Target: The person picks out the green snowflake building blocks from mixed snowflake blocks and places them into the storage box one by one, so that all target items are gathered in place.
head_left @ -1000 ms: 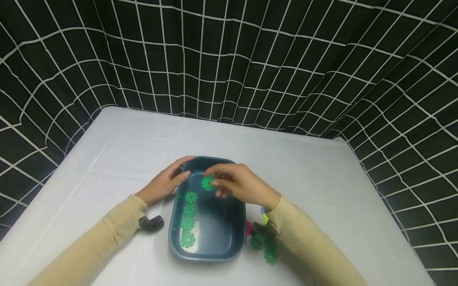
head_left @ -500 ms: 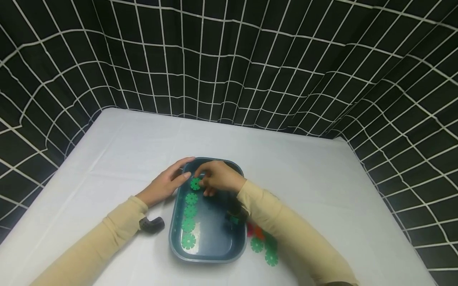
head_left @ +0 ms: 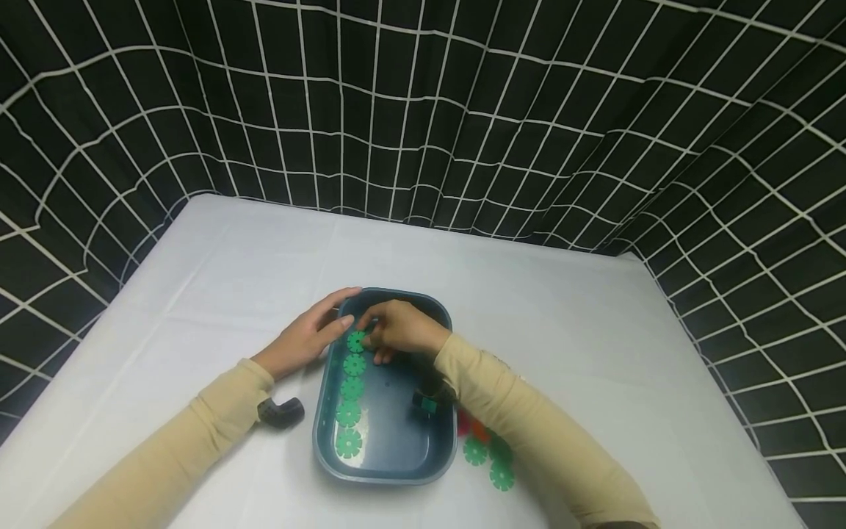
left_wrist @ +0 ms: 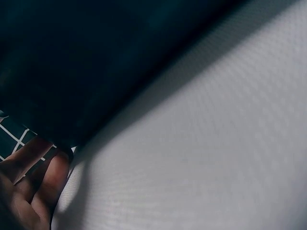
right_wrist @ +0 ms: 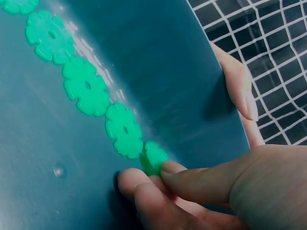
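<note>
A blue-grey plastic tub (head_left: 396, 476) stands on the white-covered table. My left hand (head_left: 304, 339) holds its far left edge, thumb over the rim and fingers along the outer wall. In the left wrist view those fingers (left_wrist: 53, 179) reach the dark wall's corner. My right hand (head_left: 403, 328) is down inside the tub, pinching a green notched plastic disc (right_wrist: 154, 158) between thumb and fingers. That disc is slightly tilted, at the far end of a row of similar discs along the left wall; the nearest green disc (right_wrist: 124, 130) lies flat right beside it.
Right of the tub, several loose pieces lie on the cloth, including a green disc (head_left: 501, 476) and an orange piece (head_left: 480, 431), partly covered by the right sleeve (head_left: 529, 411). A black grid-patterned curtain (head_left: 423, 110) hangs behind the table (head_left: 562, 308).
My right hand has carried the green disc left and down to the far end of the row inside the tub. The left hand has stayed on the rim.
</note>
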`<state>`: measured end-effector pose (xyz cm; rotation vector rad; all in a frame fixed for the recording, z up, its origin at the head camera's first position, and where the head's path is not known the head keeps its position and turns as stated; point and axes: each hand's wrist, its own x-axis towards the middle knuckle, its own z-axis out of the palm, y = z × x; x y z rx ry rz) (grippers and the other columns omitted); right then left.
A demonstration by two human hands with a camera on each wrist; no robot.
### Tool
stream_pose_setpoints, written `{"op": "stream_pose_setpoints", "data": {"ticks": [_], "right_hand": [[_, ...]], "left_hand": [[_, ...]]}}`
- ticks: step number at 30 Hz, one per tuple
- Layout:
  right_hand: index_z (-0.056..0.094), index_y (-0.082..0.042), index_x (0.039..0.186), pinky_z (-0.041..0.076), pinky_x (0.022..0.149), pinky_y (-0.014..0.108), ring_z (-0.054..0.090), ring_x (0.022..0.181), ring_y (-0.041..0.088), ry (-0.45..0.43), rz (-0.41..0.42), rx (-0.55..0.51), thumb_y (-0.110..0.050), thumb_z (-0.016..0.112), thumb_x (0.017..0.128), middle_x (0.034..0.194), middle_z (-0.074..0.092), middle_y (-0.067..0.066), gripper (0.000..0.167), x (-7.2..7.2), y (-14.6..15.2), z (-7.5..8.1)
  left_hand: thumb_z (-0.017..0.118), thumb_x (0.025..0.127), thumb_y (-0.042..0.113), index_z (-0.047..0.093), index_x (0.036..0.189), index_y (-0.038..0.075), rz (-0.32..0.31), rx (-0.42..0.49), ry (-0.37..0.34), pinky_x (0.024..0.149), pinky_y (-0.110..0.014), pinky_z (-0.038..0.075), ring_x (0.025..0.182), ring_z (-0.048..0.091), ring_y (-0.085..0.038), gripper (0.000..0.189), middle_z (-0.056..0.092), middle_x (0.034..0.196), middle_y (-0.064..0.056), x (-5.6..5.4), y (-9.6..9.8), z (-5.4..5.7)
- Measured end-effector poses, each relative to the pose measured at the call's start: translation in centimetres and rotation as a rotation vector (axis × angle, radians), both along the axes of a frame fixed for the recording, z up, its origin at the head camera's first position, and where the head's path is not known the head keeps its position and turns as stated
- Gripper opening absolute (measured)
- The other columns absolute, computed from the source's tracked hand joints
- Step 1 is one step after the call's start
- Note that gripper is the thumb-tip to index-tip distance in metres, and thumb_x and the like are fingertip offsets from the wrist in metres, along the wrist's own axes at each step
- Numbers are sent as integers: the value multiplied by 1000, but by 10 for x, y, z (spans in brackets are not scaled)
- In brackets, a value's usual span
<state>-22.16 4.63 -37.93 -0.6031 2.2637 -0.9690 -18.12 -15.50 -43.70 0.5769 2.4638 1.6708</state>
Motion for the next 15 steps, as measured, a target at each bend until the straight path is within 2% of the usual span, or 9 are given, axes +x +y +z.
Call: {"op": "stream_pose_setpoints", "data": {"ticks": [15], "right_hand": [[64, -1, 108, 59, 57, 30, 68, 57, 19, -2, -13, -11, -5, 69, 87, 75, 64, 12, 22, -1, 0, -1]], "left_hand": [[43, 102, 36, 30, 147, 38, -10, 15, -22, 109, -67, 23, 144, 23, -36, 47, 24, 158, -1, 0, -1, 0]]}}
